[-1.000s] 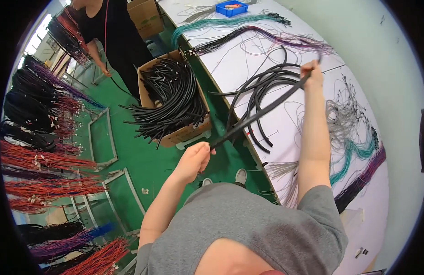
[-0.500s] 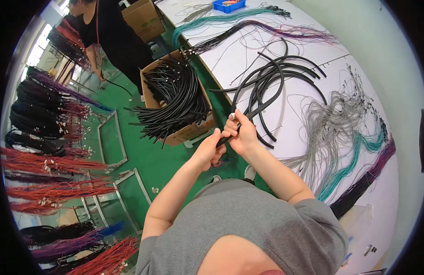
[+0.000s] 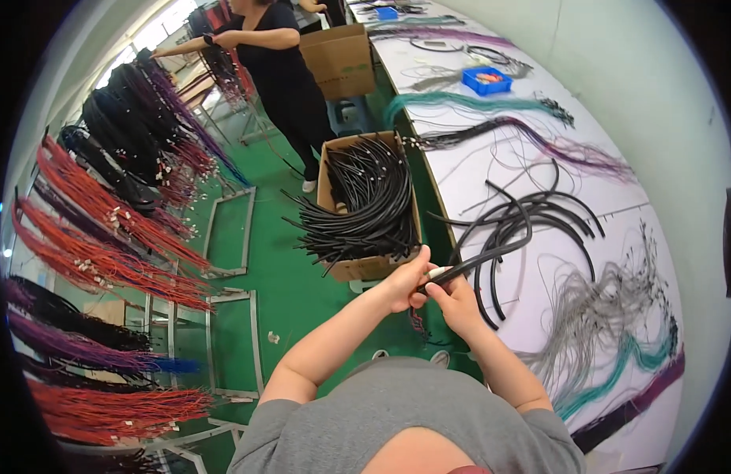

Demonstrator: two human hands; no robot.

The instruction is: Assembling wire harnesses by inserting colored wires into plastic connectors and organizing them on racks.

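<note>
Both hands are close together in front of me, gripping one end of a black tube [image 3: 492,254]. My left hand [image 3: 405,286] is closed round the end, which its fingers hide. My right hand [image 3: 457,305] is closed on the tube just beside it. From there the tube runs up and right in a loop over the table. A small white piece [image 3: 438,272] shows at the fingers; I cannot make out what it is. Thin reddish wires [image 3: 417,320] hang below my hands. More black tubes [image 3: 539,204] lie curved on the white table close by.
A cardboard box [image 3: 365,267] full of black tubes stands on the green floor [image 3: 302,332]. Bundled wires [image 3: 595,308] and a blue tray [image 3: 487,81] lie on the table [image 3: 460,170]. Red wires [image 3: 120,225] hang on metal racks at left. Another person [image 3: 280,75] stands beyond the box.
The view has tilted up, showing more of the far table and the other person, whose arm is now stretched toward the rack. My hands remain together on the tube, with the left hand's grip shifted.
</note>
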